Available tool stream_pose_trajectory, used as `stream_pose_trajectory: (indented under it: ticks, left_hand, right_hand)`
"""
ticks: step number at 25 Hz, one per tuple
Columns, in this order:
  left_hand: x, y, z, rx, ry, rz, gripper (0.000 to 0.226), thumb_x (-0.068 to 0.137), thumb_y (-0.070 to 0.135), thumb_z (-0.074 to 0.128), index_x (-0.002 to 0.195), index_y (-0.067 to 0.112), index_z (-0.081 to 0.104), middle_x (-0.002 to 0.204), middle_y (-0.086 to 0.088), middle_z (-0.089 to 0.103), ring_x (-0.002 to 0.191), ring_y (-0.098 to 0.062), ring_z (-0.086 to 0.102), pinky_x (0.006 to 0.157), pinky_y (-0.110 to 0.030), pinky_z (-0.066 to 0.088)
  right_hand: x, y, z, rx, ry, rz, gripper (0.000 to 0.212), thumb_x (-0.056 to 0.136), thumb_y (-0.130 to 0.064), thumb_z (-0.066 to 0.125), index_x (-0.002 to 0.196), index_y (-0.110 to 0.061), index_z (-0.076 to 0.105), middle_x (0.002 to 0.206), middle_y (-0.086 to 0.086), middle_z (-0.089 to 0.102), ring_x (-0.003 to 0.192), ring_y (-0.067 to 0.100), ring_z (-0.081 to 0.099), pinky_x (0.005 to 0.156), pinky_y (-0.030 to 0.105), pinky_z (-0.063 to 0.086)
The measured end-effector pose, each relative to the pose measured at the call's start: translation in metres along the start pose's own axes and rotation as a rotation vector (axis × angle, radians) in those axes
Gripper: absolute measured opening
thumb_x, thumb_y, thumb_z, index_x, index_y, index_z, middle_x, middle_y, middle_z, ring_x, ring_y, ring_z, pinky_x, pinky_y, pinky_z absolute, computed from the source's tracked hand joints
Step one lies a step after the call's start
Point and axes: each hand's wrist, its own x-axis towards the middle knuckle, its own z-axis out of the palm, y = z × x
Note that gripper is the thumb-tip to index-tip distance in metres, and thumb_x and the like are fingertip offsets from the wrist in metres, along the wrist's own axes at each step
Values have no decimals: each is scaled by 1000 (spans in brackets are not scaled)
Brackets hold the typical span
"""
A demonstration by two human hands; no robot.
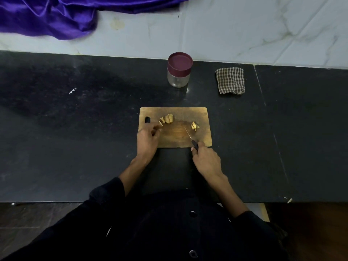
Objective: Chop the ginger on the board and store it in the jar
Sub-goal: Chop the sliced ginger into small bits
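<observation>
Head view looks down on a black stone counter [75, 147] that runs the width of the frame, with a pale marble surface [244, 29] behind it and a purple satin cloth [47, 16] bunched at the far left corner. A person in a dark buttoned garment [169, 228] stands at the near edge, sleeves pushed up the forearms. On the counter in front of them lies a wooden chopping board [175, 113], its handle hole at the left end. Behind the board stands a clear jar [178, 71] with a maroon lid on, and to its right a folded checked cloth [230, 81].

Left hand [147, 139] rests on the board's left end, fingers curled in, fingertips next to the cut slices at the end of the larger ginger piece [167, 119]; whether they actually pinch a slice I cannot tell. Right hand [206, 159] is wrapped round the black handle of a small knife [191, 137], whose thin blade points up-left over the middle of the board. A smaller heap of chopped ginger [194, 126] lies just beyond the blade tip, towards the board's right side.
</observation>
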Motion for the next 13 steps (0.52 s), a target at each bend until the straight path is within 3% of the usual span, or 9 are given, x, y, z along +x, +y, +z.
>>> stream_pose_trajectory:
  ticks: [5, 13]
  left_hand:
    - [14, -6, -10, 28, -16, -109, 31, 84, 22, 71, 113, 13, 63, 105, 1, 62, 91, -11, 61, 81, -31, 56]
    - [26, 9, -2, 288, -51, -128, 35, 87, 30, 67, 119, 17, 61, 113, -3, 58, 99, -20, 59, 82, -43, 53]
  right_hand:
    - [1, 1, 7, 35, -24, -9, 34, 105, -36, 40, 129, -13, 48, 113, 13, 66, 105, 34, 63, 79, 41, 46]
    - [2, 5, 9, 68, -57, 17, 36, 105, -35, 39, 131, -11, 47, 115, 12, 65, 106, 31, 62, 75, 37, 41]
